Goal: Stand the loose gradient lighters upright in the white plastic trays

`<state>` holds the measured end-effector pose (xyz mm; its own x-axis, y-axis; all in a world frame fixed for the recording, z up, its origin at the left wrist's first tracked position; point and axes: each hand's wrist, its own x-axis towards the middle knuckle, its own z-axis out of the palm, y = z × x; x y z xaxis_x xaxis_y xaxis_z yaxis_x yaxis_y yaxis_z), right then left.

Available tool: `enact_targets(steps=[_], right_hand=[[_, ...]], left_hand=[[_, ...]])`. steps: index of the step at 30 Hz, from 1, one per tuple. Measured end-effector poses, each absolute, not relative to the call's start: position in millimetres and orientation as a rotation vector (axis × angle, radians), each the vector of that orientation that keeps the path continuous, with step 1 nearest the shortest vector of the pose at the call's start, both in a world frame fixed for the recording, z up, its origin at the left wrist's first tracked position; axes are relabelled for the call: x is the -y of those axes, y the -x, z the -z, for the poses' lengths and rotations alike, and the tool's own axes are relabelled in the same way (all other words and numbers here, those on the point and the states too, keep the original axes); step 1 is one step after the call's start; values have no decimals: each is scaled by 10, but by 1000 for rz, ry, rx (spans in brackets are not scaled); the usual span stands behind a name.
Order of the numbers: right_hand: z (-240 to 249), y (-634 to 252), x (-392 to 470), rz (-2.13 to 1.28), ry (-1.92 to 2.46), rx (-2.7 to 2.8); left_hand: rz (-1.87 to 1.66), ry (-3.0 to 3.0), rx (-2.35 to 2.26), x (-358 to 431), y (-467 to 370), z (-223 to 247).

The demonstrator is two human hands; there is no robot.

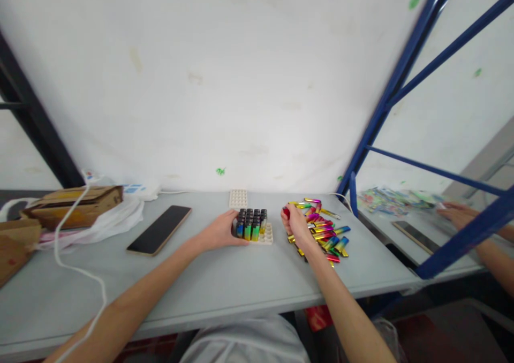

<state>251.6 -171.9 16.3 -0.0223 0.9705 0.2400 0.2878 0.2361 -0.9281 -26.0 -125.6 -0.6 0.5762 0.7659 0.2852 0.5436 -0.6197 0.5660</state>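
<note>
Several lighters (252, 225) with black tops and shiny blue, green and yellow bodies stand upright in a white tray (265, 239) with round holes. Around the left side of this block curves my left hand (223, 230), thumb in front and fingers behind, gripping it. To the right, my right hand (296, 225) is closed on a small red lighter (286, 211), mostly hidden by the fingers. Just under and beside that hand lies a loose pile of metallic coloured lighters (321, 229), some partly covered by my wrist.
A second white holed tray (238, 198) lies by the wall. On the left are a phone (159, 230), a cardboard box (72, 205), a plastic bag (116, 218) and a white cable (60, 256). A blue metal frame (371, 111) rises on the right; beyond it another person's hands (458, 213) work.
</note>
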Motion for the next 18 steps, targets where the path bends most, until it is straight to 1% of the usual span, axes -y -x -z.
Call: enact_targets(steps=[5,13,15,18], right_hand=[[-144,-2478,1662,-904,1247,1463],[-151,-2475,1631,-885,1121,1512],[-155,-2502,1647,-847,1077,1550],[-165,-2539,1669,-696,1020,1641]], left_hand=[[-726,-2381,-1062,1232,256,10],[-703,-2431,-1047,1162,307,3],[-690,-2431,-1037,1167,328,-10],[-684,-2426,-1025,1184,344,-22]])
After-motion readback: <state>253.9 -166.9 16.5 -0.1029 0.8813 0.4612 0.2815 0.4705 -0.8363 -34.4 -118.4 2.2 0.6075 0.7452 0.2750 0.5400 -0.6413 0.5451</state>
